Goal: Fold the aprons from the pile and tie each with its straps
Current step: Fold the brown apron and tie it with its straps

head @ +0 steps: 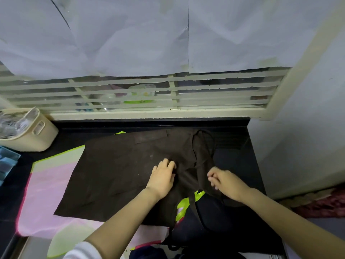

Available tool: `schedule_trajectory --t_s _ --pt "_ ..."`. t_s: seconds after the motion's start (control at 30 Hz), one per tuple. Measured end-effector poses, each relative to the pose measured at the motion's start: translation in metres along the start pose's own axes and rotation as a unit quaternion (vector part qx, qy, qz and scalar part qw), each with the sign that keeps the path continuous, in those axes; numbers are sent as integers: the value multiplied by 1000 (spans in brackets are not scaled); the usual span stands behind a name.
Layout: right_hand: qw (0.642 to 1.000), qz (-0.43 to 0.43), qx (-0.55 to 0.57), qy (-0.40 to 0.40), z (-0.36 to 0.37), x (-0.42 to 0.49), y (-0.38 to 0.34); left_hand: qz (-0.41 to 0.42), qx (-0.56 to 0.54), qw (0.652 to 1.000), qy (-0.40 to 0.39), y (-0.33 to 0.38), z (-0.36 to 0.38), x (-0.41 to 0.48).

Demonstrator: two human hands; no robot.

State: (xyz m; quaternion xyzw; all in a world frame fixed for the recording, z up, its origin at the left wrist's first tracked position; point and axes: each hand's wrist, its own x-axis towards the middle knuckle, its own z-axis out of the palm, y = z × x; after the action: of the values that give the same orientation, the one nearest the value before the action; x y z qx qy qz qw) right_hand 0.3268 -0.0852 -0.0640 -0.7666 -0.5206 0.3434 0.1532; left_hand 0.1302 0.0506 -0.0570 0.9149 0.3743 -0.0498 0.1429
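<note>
Dark brown apron [115, 171] lies spread mid-frame. The left hand [164, 177] pins it steady with bent fingers, perhaps pinching cloth, while the right hand [225, 181] grips its bunched right edge, ready to fold.

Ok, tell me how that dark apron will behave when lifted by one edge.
Probably floppy: the apron lies flat and creases where the right hand pinches it. Likely light, since the cloth looks thin. Its loose straps would likely dangle and snag.

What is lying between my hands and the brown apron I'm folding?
Nothing visible. The left hand rests on the brown apron, and the right hand pinches its raised fabric on the right side.
</note>
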Motion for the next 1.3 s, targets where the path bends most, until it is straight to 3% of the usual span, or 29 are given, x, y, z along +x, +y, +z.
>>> schedule_trajectory --t_s 0.07,0.13,0.33,0.53,0.77,1.07,1.17,1.3 --pt "995 18 30 96 -10 15 1 6 -14 1000 -3 4 -2 11" --pt "985 59 75 141 -21 31 3 1 -22 999 -41 5 -3 22" --pt "971 170 137 100 -38 77 5 -51 -14 984 -168 -11 6 42" --pt "989 111 67 69 -50 113 -2 -69 0 988 -138 -11 -2 60" --pt "992 113 55 -7 -62 150 -6 -117 -179 968 -132 27 -21 109" --pt "975 127 181 -34 -58 156 -4 -170 -241 949 -114 37 -14 137" --pt "963 106 246 -33 -64 148 -11 -164 -325 930 -56 29 -17 136" --pt "964 67 255 -19 -74 141 -15 -165 -394 904 -4 20 -29 130"
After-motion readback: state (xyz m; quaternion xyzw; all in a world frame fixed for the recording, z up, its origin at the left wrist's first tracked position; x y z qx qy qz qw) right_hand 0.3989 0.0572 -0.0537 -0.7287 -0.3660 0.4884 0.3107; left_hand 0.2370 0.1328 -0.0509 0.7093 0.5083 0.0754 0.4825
